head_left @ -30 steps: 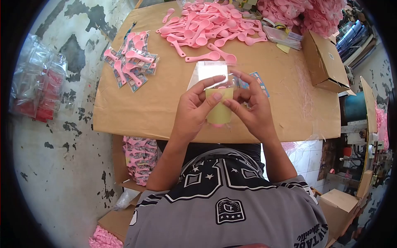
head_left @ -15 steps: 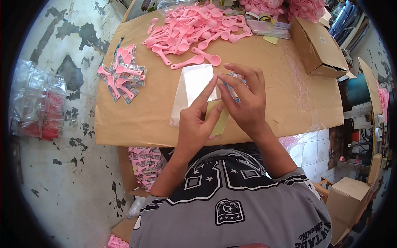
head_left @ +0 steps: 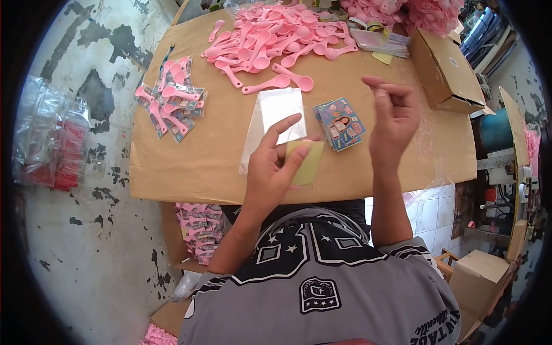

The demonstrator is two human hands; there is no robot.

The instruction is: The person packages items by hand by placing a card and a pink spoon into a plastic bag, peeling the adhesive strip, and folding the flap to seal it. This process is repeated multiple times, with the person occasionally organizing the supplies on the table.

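My left hand (head_left: 273,164) is closed on a small pale-yellow sheet (head_left: 307,164), thumb on top and index finger stretched out. Bits of pink show at the sheet's edges; what they belong to is hidden. My right hand (head_left: 395,112) is raised to the right, fingers loosely bent and apart, with nothing visible in them. Below and left of it lies a small stack of blue printed cards (head_left: 344,125). Clear plastic bags (head_left: 282,112) lie flat beyond my left hand. Two pink measuring spoons (head_left: 267,84) rest just past the bags.
A large heap of pink spoons (head_left: 270,37) covers the table's far side. Spoons packed with cards (head_left: 172,100) lie at the left. A cardboard box (head_left: 445,69), a stack of clear sleeves (head_left: 379,43) and tape rolls stand at the far right. Packed spoons (head_left: 199,230) fill a box below the table.
My right hand has left my left hand and moved right and up, uncovering the blue card stack. My left hand keeps hold of the yellow sheet, almost unmoved.
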